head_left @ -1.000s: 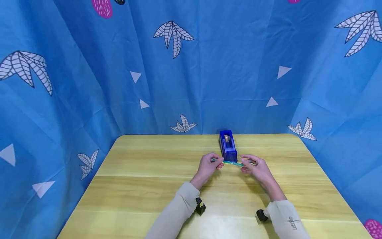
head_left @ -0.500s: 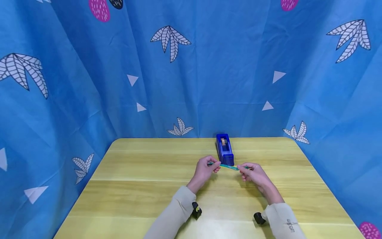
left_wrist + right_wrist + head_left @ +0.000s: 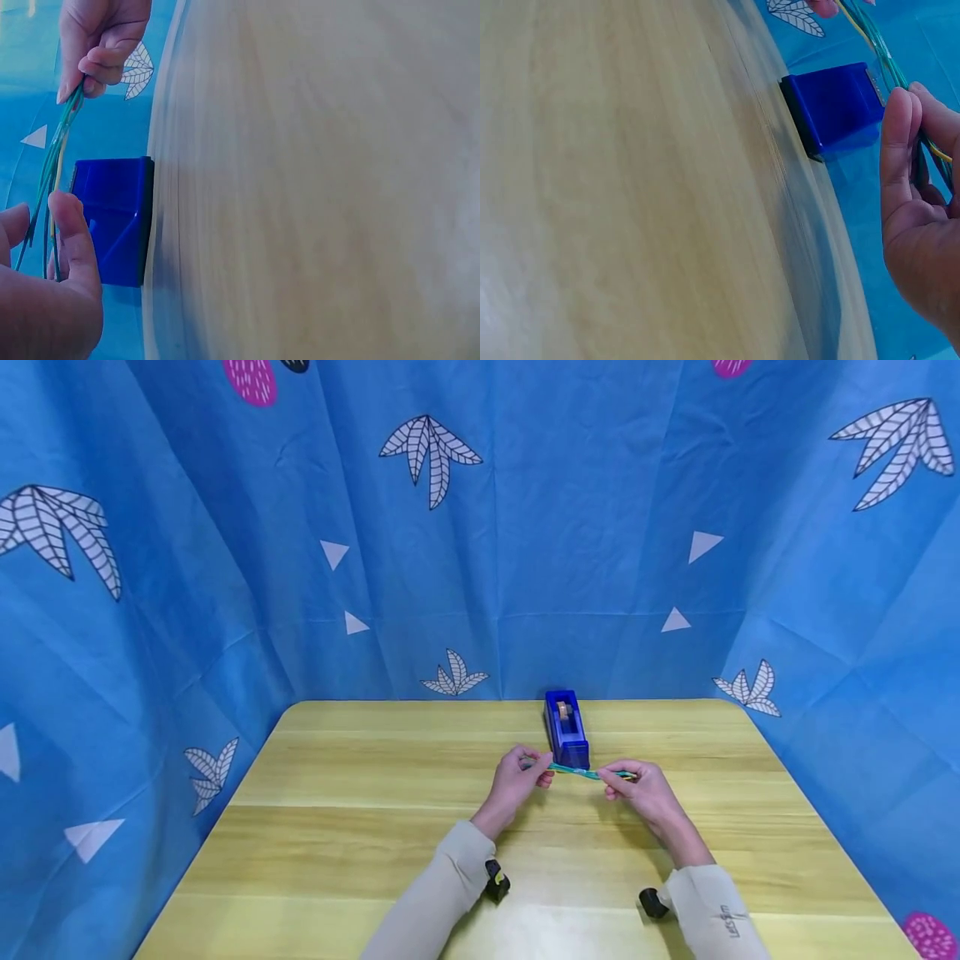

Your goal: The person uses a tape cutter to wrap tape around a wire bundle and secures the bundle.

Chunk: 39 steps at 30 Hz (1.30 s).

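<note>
Left hand [image 3: 517, 783], strand bundle [image 3: 575, 771], right hand [image 3: 643, 791] in line
The left pinches near one end; the bundle, likely light, bendy, apt to slip, passes before the tape dispenser [image 3: 566, 729]; the right pinches near the other, both sensible holds.

This looks like a small curtained-off work booth. Blue fabric [image 3: 585, 502], creased and printed with white leaves [image 3: 431, 452], pale triangles [image 3: 703, 546] and pink spots [image 3: 252, 380], hangs behind and to both sides of a wood-grain bench [image 3: 337, 852] with rounded far corners. A blue tape dispenser [image 3: 573, 752] lends an office touch. Whether the booth stands in a home, an office or a lab cannot be told.
</note>
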Motion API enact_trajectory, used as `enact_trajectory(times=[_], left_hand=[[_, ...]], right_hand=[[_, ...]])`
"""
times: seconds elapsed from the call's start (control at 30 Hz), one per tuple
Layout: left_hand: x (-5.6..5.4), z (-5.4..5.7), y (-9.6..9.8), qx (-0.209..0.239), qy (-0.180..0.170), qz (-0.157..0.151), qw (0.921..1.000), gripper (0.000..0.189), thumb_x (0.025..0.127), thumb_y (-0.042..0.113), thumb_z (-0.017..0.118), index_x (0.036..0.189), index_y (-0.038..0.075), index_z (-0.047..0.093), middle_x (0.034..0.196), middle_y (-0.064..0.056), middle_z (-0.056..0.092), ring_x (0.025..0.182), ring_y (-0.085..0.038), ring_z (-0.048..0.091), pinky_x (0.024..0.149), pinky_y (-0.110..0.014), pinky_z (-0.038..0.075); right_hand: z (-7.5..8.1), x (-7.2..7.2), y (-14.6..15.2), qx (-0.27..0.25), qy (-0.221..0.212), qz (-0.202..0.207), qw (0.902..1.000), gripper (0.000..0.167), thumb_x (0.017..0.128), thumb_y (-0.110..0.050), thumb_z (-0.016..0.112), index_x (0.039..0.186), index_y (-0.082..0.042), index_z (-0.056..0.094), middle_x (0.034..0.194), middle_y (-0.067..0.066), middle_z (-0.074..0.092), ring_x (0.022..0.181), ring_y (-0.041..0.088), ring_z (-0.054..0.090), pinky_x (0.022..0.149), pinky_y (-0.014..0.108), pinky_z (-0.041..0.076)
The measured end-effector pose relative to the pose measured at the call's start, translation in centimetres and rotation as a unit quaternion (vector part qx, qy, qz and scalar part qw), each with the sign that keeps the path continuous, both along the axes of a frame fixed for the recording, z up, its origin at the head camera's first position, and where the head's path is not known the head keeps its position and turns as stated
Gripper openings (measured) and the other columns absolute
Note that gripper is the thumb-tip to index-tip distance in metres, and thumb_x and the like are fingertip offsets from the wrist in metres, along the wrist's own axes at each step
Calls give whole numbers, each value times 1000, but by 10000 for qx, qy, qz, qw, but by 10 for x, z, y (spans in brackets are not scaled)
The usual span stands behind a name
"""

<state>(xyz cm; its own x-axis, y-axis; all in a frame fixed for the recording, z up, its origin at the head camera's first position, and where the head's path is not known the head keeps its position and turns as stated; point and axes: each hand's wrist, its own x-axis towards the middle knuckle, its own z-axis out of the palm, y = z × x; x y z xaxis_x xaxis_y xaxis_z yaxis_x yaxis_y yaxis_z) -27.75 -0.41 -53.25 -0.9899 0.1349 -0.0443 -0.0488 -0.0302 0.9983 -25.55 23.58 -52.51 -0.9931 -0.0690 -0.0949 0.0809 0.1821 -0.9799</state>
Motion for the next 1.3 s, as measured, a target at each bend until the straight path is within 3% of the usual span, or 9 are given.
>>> enact_trajectory(times=[0.13, 0.27, 0.33, 0.53, 0.73, 0.93, 1.1, 1.2, 1.3], left_hand=[[0, 0, -1, -55, -19, -61, 10000, 23, 100, 24, 71, 106, 3, 68, 87, -9, 75, 72, -12, 70, 76, -31, 63], [-1, 0, -1, -52, 79, -66, 9999, 15, 99, 16, 72, 102, 2, 70, 86, -9, 74, 71, -11, 67, 75, -33, 62], [-2, -1, -1, -27, 127, -53, 9999, 12, 99, 13, 71, 101, 1, 69, 87, -11, 74, 72, -12, 67, 75, -34, 62], [-4, 1, 0, 47, 272, -93, 9996, 11, 98, 12, 71, 100, 1, 70, 90, -15, 75, 76, -20, 70, 76, -38, 63], [-5, 1, 0, 152, 399, -87, 9990, 8, 97, 9, 73, 98, 1, 69, 91, -18, 75, 86, -39, 73, 80, -44, 63], [-5, 0, 0, 115, 527, -108, 9985, 9, 97, 8, 73, 98, 0, 69, 93, -22, 75, 84, -37, 73, 79, -43, 64], [-5, 2, 0, 92, 490, -39, 9987, 8, 96, 7, 73, 97, 0, 70, 88, -16, 75, 78, -27, 72, 75, -37, 63], [-4, 2, -1, 47, 467, -46, 9989, 7, 96, 7, 73, 98, 1, 70, 86, -11, 75, 76, -24, 72, 76, -37, 63], [-5, 2, -2, 10, 371, -88, 9993, 10, 97, 11, 73, 99, 2, 69, 87, -10, 75, 77, -20, 72, 77, -35, 63]], right_hand=[[1, 1, 0, 129, 120, 6, 9998, 27, 99, -19, 72, 112, 4, 75, 86, 13, 74, 72, 16, 70, 77, 26, 59], [1, 1, -1, 212, 152, 15, 9997, 28, 98, -19, 74, 112, 5, 75, 94, 16, 74, 73, 15, 71, 77, 27, 60], [1, 1, -2, 236, 72, 18, 9997, 35, 99, -23, 73, 120, 5, 72, 101, 15, 73, 77, 16, 72, 78, 28, 61], [2, -1, -2, -250, -398, -13, 9989, 68, 103, -46, 62, 152, 0, 46, 132, 14, 58, 97, 21, 71, 88, 31, 62], [5, -1, -2, -440, -614, 93, 9971, 72, 106, -50, 54, 151, 5, 43, 153, 24, 44, 95, 19, 71, 86, 30, 62], [6, -2, 0, -486, -732, 195, 9959, 65, 105, -42, 61, 144, 9, 50, 126, 13, 66, 88, 17, 72, 81, 28, 62], [5, -4, 1, -570, -712, 265, 9955, 41, 102, -25, 68, 128, 6, 64, 102, 8, 75, 79, 14, 73, 76, 28, 63], [3, -5, 0, -564, -569, 166, 9966, 25, 99, -13, 71, 117, 5, 71, 97, 10, 76, 76, 13, 73, 75, 28, 63], [2, -5, -1, -436, -356, 89, 9984, 21, 98, -7, 71, 114, 7, 72, 98, 14, 77, 79, 15, 75, 79, 29, 63]])
